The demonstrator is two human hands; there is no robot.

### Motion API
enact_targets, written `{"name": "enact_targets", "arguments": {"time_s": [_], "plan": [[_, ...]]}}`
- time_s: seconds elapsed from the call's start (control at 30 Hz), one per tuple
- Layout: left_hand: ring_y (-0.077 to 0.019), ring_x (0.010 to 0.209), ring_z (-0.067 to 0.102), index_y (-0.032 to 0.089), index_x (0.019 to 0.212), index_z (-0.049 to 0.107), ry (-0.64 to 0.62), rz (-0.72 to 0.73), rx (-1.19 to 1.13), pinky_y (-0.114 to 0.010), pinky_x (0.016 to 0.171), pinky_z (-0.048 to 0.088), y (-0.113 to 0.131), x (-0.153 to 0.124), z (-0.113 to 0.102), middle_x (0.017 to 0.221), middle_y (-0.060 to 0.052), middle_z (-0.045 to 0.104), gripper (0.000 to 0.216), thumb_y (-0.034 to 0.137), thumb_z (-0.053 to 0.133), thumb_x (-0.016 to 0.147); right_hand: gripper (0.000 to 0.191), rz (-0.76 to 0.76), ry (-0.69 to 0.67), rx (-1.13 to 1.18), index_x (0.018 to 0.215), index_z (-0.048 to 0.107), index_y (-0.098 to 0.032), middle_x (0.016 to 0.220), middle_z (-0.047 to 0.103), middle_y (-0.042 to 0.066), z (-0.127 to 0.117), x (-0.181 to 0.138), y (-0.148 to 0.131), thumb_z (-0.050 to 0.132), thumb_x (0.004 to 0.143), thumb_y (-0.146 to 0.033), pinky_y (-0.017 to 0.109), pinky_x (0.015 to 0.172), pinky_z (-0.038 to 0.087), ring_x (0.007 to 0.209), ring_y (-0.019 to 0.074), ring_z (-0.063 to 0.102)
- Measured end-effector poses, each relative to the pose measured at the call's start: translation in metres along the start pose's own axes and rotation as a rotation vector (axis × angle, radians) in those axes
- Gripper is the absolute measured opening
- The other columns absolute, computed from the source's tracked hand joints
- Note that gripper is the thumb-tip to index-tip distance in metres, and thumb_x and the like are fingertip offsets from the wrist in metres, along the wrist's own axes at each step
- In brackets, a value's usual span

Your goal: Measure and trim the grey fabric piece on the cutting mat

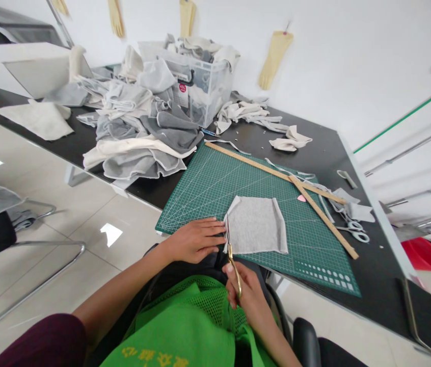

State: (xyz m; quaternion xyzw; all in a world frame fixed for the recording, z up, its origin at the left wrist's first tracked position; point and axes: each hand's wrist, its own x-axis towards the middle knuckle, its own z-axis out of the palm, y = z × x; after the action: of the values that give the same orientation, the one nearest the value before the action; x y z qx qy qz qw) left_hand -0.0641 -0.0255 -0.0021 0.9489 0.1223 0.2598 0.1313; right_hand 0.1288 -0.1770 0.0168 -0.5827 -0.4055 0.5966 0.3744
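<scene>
A grey fabric piece (257,224) lies on the green cutting mat (208,183) near the table's front edge. My right hand (248,295) is closed round gold-handled scissors (233,255), whose blades point at the fabric's left edge. My left hand (196,239) lies flat on the mat with fingers stretched out, fingertips touching the left edge of the fabric beside the blades.
Two wooden rulers (276,173) cross the mat's far side. A second pair of scissors (353,229) lies at the right. A heap of grey and cream cloth (139,127) and a clear bin (204,81) stand behind. A red basin (425,255) sits right.
</scene>
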Motion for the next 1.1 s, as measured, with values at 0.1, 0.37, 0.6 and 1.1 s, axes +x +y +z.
{"name": "enact_targets", "arguments": {"time_s": [0.1, 0.37, 0.6, 1.1], "plan": [[-0.0244, 0.143, 0.048, 0.021, 0.128, 0.065, 0.005, -0.001, 0.000, -0.046, 0.124, 0.035, -0.0004, -0.0003, 0.0004, 0.144, -0.008, 0.060, 0.032, 0.030, 0.057, 0.099, 0.046, 0.001, -0.002, -0.008, 0.087, 0.057, -0.019, 0.052, 0.045, -0.008, -0.0001, -0.0007, -0.0008, 0.053, 0.097, -0.064, 0.021, 0.043, 0.029, 0.042, 0.0074, 0.041], [-0.0230, 0.142, 0.049, 0.021, 0.127, 0.066, 0.016, 0.011, -0.011, -0.045, 0.124, 0.035, -0.0010, -0.0003, -0.0003, 0.142, -0.007, 0.062, 0.031, 0.029, 0.058, 0.098, 0.045, 0.003, -0.004, -0.043, 0.084, 0.055, -0.019, 0.053, 0.044, -0.008, 0.0029, -0.0041, -0.0079, 0.053, 0.097, -0.063, 0.021, 0.045, 0.032, 0.044, 0.0081, 0.041], [-0.0236, 0.141, 0.049, 0.021, 0.127, 0.066, 0.006, 0.004, -0.011, -0.045, 0.124, 0.035, -0.0006, -0.0005, -0.0007, 0.142, -0.008, 0.062, 0.031, 0.029, 0.058, 0.098, 0.045, 0.013, -0.001, -0.023, 0.085, 0.055, -0.020, 0.053, 0.043, -0.009, 0.0023, -0.0024, -0.0028, 0.055, 0.096, -0.063, 0.021, 0.043, 0.030, 0.042, 0.0077, 0.040], [-0.0239, 0.140, 0.051, 0.023, 0.127, 0.067, 0.013, -0.003, -0.032, -0.047, 0.123, 0.036, -0.0012, -0.0016, 0.0002, 0.141, -0.007, 0.063, 0.031, 0.031, 0.058, 0.098, 0.047, 0.027, -0.005, -0.037, 0.082, 0.054, -0.020, 0.053, 0.041, -0.009, 0.0002, -0.0032, 0.0007, 0.054, 0.095, -0.066, 0.023, 0.043, 0.027, 0.041, 0.0080, 0.039]]}}
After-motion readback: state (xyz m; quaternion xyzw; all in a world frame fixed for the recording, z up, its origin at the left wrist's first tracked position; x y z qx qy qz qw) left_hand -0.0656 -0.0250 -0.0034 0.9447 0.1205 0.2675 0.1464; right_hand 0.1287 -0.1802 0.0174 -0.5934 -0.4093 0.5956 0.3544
